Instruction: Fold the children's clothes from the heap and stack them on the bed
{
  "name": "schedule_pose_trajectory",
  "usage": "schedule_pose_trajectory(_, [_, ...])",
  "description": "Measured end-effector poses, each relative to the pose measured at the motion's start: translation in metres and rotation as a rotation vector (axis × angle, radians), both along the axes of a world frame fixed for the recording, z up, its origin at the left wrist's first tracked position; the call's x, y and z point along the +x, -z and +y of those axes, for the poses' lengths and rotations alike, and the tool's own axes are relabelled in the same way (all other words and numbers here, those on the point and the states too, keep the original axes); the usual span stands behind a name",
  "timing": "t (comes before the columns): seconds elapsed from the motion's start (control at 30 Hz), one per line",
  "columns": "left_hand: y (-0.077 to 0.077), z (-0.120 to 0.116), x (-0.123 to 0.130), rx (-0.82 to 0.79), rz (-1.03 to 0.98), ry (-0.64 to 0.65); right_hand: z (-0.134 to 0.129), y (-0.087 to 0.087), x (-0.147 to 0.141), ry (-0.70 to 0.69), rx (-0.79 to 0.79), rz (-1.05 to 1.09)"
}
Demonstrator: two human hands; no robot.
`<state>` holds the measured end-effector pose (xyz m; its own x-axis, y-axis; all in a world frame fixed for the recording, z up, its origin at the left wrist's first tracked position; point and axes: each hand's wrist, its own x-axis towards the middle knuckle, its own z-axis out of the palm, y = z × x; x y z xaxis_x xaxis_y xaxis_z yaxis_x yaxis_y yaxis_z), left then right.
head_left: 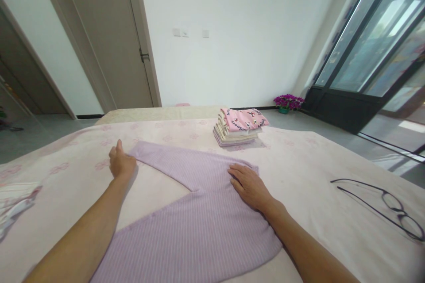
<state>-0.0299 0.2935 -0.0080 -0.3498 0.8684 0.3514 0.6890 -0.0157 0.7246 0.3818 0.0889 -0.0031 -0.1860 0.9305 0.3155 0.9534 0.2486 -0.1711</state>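
Observation:
A pair of lilac ribbed pants (195, 225) lies on the cloth-covered surface, its two legs spread toward the left and its waist at the right. At the end of the far leg is my left hand (122, 162), fingers curled in on the cuff and thumb pointing up. My right hand (247, 185) rests flat on the upper part of the pants near the waist, palm down with the fingers stretched out. The lower end of the near leg runs out of view at the bottom.
A stack of folded clothes (237, 128), topped by a pink printed piece, stands at the far side. Black-framed glasses (393, 205) lie at the right. Crumpled striped cloth (16, 203) is at the left edge. Purple flowers (288, 101) stand on the floor beyond.

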Motion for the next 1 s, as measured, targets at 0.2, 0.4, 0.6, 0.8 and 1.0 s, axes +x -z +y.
schedule_pose_trajectory(0.2, [0.004,-0.014,0.037,0.155,0.259,0.606,0.001,0.002,0.0,0.005,-0.004,-0.032])
schedule_pose_trajectory(0.4, [0.024,-0.013,0.073,-0.055,0.519,0.987,0.0,0.007,0.0,0.069,0.019,-0.122])
schedule_pose_trajectory(0.6, [0.027,0.004,0.056,-0.11,0.391,0.716,0.001,0.01,0.002,0.117,-0.019,-0.177])
schedule_pose_trajectory(0.8, [0.017,-0.011,0.034,-0.103,0.065,0.457,0.001,0.009,0.002,0.12,-0.029,-0.166])
schedule_pose_trajectory(1.0, [0.005,-0.109,0.039,-0.043,0.26,0.607,0.002,0.012,0.0,0.116,0.004,-0.192])
